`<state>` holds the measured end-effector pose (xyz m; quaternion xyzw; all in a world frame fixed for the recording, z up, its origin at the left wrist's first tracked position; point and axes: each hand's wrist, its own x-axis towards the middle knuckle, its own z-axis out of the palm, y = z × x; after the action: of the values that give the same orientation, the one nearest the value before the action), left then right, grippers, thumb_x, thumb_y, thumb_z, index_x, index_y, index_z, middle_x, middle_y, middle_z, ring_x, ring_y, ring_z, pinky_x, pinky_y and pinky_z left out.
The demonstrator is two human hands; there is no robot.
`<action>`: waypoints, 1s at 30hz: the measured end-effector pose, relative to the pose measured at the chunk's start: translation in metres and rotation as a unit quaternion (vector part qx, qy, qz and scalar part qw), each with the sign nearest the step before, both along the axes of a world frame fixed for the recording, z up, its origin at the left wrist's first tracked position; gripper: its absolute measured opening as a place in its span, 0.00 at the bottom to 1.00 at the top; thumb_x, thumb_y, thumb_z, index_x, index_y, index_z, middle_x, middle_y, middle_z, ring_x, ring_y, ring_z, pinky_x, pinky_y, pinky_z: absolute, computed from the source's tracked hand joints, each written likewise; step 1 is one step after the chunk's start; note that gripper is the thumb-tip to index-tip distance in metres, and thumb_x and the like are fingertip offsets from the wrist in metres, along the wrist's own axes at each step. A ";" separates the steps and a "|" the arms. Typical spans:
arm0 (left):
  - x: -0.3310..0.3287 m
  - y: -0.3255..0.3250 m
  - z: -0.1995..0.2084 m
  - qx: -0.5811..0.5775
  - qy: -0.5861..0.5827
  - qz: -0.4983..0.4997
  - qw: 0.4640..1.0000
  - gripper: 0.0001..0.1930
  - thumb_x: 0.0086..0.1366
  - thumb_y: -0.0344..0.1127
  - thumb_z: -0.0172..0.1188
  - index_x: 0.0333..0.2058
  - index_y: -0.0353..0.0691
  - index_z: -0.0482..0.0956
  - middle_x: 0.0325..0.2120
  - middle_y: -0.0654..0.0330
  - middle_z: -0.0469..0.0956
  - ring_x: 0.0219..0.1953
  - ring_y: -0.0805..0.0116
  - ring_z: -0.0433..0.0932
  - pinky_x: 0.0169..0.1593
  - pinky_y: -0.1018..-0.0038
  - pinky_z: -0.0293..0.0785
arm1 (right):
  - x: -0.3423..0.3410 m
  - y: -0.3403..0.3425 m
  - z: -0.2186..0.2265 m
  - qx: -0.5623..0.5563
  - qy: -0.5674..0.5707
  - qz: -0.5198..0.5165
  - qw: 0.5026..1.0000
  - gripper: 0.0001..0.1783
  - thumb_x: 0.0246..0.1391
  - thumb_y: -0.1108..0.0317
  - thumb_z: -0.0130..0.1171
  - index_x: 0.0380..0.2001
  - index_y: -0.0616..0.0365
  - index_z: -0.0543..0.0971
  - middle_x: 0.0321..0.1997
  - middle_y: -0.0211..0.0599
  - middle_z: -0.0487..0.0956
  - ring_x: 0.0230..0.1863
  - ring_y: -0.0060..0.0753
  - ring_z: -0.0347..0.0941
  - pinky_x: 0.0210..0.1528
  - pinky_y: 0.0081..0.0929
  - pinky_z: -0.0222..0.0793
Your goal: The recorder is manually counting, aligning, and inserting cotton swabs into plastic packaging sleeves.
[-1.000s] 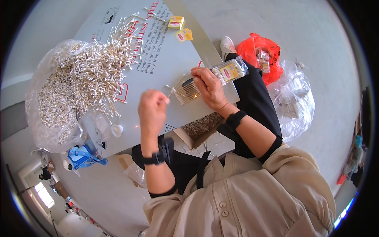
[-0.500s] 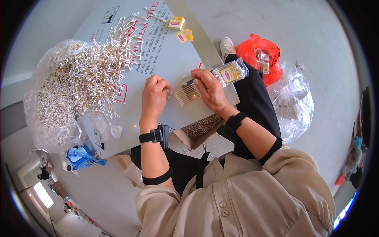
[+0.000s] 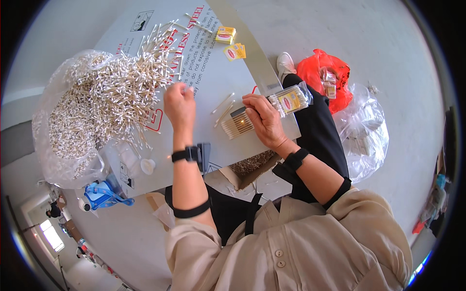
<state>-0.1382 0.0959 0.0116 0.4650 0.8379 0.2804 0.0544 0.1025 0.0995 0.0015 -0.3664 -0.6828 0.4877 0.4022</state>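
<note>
Left hand [image 3: 178,103] is closing at the cotton swab pile [image 3: 114,92]; right hand [image 3: 262,119] is gripping a swab packet [image 3: 272,109].

Pale grey floor [image 3: 388,43] all round; a bright window [image 3: 48,235] glows at lower left

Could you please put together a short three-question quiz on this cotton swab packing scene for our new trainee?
1. True or false: the left hand reaches to the edge of the loose swab pile.
2. What does the right hand rest on: A) a red bag, B) a bundle of swabs, C) a blue object?
3. What lies just beyond the right hand's fingertips?

Key: 1 true. 2 B. 3 a clear filled swab packet with a yellow label.
</note>
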 end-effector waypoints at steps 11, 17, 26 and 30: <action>0.006 0.001 -0.005 -0.062 0.073 -0.145 0.985 0.03 0.55 0.26 0.63 0.26 0.38 0.77 0.31 0.53 0.76 0.38 0.49 0.75 0.42 0.57 0.71 | 0.000 0.000 -0.004 0.020 0.000 0.002 1.000 0.09 0.63 0.74 0.53 0.46 0.63 0.73 0.50 0.45 0.75 0.47 0.46 0.76 0.51 0.31 0.72; 0.049 -0.055 0.008 -0.017 -0.004 -0.198 0.980 0.06 0.59 0.27 0.61 0.35 0.38 0.80 0.37 0.55 0.74 0.45 0.53 0.72 0.48 0.61 0.71 | 0.001 0.001 -0.004 -0.015 0.010 -0.014 1.000 0.10 0.63 0.75 0.51 0.47 0.63 0.74 0.50 0.43 0.77 0.48 0.39 0.75 0.53 0.29 0.69; 0.105 -0.063 -0.024 0.283 -0.355 0.010 0.891 0.29 0.75 0.46 0.44 0.65 0.31 0.59 0.66 0.49 0.60 0.68 0.58 0.58 0.71 0.62 0.50 | -0.028 0.005 -0.011 -0.083 0.113 0.022 0.990 0.21 0.70 0.64 0.45 0.60 0.64 0.70 0.66 0.44 0.68 0.68 0.35 0.62 0.68 0.28 0.57; 0.110 -0.056 -0.026 0.299 -0.428 -0.010 0.853 0.31 0.75 0.50 0.43 0.66 0.29 0.57 0.67 0.46 0.58 0.70 0.55 0.56 0.72 0.60 0.49 | -0.033 0.000 -0.013 -0.054 0.082 0.017 0.995 0.22 0.70 0.62 0.46 0.61 0.63 0.69 0.67 0.44 0.68 0.69 0.36 0.60 0.69 0.29 0.55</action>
<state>-0.0277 0.0395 -0.0149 0.3013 0.6032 0.6879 0.2686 0.0694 0.0991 -0.0114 -0.3349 -0.6262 0.5592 0.4278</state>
